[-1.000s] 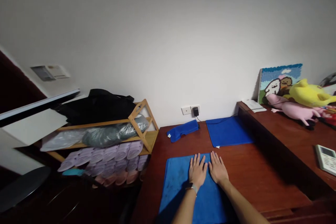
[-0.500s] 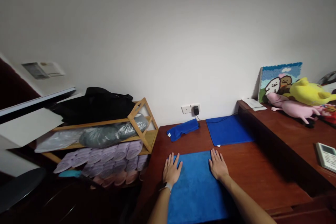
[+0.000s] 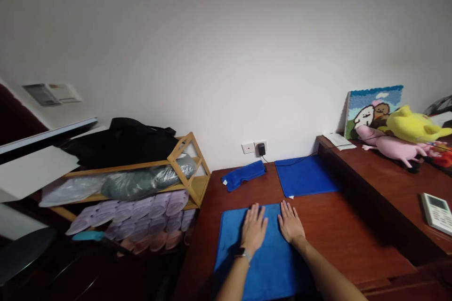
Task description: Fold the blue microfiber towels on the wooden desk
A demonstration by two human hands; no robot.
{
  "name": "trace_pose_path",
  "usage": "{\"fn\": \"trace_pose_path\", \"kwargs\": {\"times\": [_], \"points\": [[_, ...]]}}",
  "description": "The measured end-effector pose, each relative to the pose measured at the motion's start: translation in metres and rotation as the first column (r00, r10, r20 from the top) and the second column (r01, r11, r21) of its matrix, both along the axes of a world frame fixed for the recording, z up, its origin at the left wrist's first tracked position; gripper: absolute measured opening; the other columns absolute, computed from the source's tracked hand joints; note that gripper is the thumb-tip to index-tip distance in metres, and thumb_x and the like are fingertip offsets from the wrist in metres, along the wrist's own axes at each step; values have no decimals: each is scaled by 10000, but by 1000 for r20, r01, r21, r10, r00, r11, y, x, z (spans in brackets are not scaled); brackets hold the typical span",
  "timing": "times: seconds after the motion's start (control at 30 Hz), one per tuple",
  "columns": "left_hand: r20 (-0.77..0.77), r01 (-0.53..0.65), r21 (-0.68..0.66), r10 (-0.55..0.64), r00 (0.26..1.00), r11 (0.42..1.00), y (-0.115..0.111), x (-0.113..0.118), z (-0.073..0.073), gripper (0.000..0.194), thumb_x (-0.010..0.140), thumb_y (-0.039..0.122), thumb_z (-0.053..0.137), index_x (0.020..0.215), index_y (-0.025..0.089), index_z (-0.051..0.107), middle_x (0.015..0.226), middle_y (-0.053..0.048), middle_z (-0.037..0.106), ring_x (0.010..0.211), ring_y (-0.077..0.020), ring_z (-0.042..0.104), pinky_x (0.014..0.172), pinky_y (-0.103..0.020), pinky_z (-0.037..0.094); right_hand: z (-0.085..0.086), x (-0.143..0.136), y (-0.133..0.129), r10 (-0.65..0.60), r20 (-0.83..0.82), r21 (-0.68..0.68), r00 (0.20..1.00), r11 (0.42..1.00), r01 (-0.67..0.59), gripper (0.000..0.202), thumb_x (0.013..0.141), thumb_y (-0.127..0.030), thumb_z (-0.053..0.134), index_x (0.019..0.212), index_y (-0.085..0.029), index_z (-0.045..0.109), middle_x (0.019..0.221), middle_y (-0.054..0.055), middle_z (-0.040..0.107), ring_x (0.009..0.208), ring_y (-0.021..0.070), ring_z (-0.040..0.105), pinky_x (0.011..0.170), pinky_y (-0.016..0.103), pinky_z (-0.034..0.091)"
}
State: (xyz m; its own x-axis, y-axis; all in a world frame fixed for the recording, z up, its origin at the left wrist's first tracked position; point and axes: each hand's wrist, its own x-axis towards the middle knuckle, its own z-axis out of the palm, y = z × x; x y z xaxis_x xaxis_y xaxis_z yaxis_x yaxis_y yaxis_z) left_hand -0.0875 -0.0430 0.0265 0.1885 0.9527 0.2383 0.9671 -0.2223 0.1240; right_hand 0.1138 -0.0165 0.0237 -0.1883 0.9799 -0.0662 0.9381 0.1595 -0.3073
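Observation:
A bright blue towel lies spread on the dark red wooden table. Flat on its upper middle rests my left hand, fingers stretched out, a watch on the wrist. My right hand is laid at the towel's upper right corner, palm down with the fingers extended. Neither hand grips anything. Beyond them, near the wall, sit a folded dark blue cloth with a white tag and, to its right, a flat dark blue cloth.
A black plug sits in the wall socket, its cable crossing the back of the table. On the raised surface at right are plush toys, a picture panel and a calculator-like device. Left stands a wooden rack with slippers.
My left hand has moved right, from the towel's left edge to its upper middle. My right hand stays at the right corner. The view has shifted slightly.

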Motion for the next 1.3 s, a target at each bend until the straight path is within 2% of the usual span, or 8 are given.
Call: {"fn": "trace_pose_path", "kwargs": {"times": [0.1,0.2,0.3,0.47,0.57,0.97,1.17,1.3], "points": [[57,115,-36,-113,992,993,-2,61,-9,553,1092,452,261,1615,304,362,1692,-41,373,1567,-232,326,1285,-481,287,-2,3,-1,69,52,0,996,998,-70,667,1020,-353,231,1645,-118,246,1734,63,110,1613,247,61,1305,458,60],[95,92,-81,-84,992,992,-4,75,-14,570,1095,465,217,1621,291,350,1691,-38,375,1571,-223,314,1289,-479,281,-3,3,-1,82,68,-5,994,997,-82,666,1009,-331,253,1643,-129,258,1736,57,105,1612,251,54,1305,458,56],[74,25,-118,-16,997,993,-8,36,-13,598,1081,545,229,1615,311,363,1704,-41,341,1580,-245,292,1290,-507,258,-2,1,0,11,29,-3,1000,1000,-11,679,1037,-393,172,1652,-107,194,1735,57,134,1612,223,80,1307,420,68],[-19,-249,-130,249,968,960,-19,-64,-8,620,1068,563,271,1615,288,369,1705,-70,336,1578,-273,296,1284,-513,243,2,-2,0,-16,-12,-22,1000,1000,16,697,1041,-437,158,1656,-109,171,1737,39,142,1612,210,83,1308,401,59],[-56,-328,-118,323,945,937,-25,-96,-10,645,1059,579,292,1622,270,354,1715,-77,312,1587,-264,273,1281,-485,252,3,-2,-1,-25,-17,-19,1000,1000,25,700,1039,-438,169,1656,-106,180,1735,46,144,1613,211,83,1308,413,60],[-52,-342,-120,338,940,932,-27,-98,-9,665,1050,593,294,1630,268,324,1729,-72,254,1595,-275,236,1295,-500,237,-6,-5,1,-21,8,29,1000,999,20,683,1035,-412,184,1653,-121,217,1726,32,180,1605,216,124,1313,423,111],[-77,-349,-175,340,937,921,-25,-96,-1,664,1047,569,310,1631,252,315,1729,-76,246,1599,-281,217,1302,-501,216,0,-6,-2,-17,50,10,999,1000,17,696,1032,-418,149,1651,-99,187,1729,30,153,1606,207,109,1311,414,109],[-58,-350,-163,345,937,922,-25,-96,-6,674,1046,594,293,1630,260,319,1730,-77,242,1598,-283,223,1298,-504,225,2,-7,-2,-13,52,13,999,1000,12,700,1030,-419,152,1647,-91,196,1725,32,155,1605,213,117,1311,419,114]]}}
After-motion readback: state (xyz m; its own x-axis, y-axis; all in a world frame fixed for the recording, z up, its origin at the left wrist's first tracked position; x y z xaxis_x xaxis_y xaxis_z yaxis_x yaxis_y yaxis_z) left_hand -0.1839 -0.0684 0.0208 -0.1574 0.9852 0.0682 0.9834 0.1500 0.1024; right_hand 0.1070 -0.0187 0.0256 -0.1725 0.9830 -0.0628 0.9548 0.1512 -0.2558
